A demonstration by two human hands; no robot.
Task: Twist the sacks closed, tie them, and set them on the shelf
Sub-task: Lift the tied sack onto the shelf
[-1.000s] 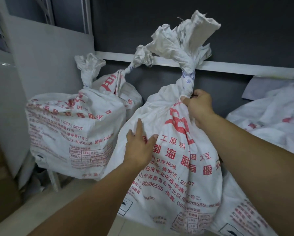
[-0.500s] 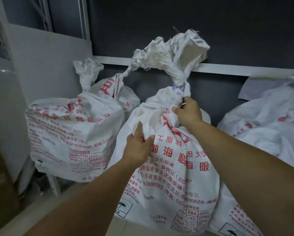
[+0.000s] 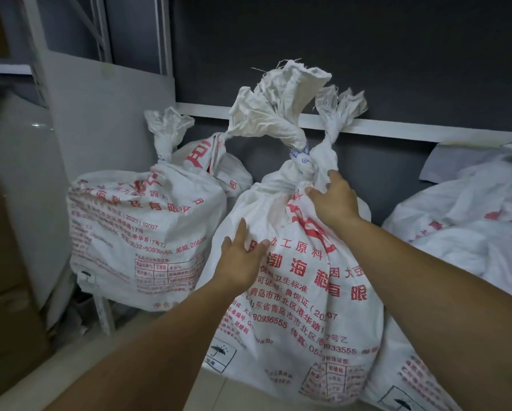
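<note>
A full white woven sack (image 3: 296, 295) with red print stands on the pale shelf (image 3: 124, 360) in front of me. Its neck is twisted and tied with a band (image 3: 300, 157), and the frayed top flares above. My left hand (image 3: 242, 262) lies flat against the sack's front, fingers apart. On the shoulder just below the tie rests my right hand (image 3: 334, 200), fingers loosened against the fabric. Another tied sack (image 3: 136, 232) sits to the left, and a third (image 3: 207, 161) is behind it.
A slumped white sack (image 3: 471, 232) lies at the right, touching the middle one. A white rail (image 3: 397, 130) runs along the dark back wall. A white panel (image 3: 106, 114) closes the left side, with a brown cardboard box (image 3: 5, 292) beyond it.
The middle sack has come down and settled upright. My right hand has loosened from a fist on the neck to spread fingers. The left hand stayed pressed on the front.
</note>
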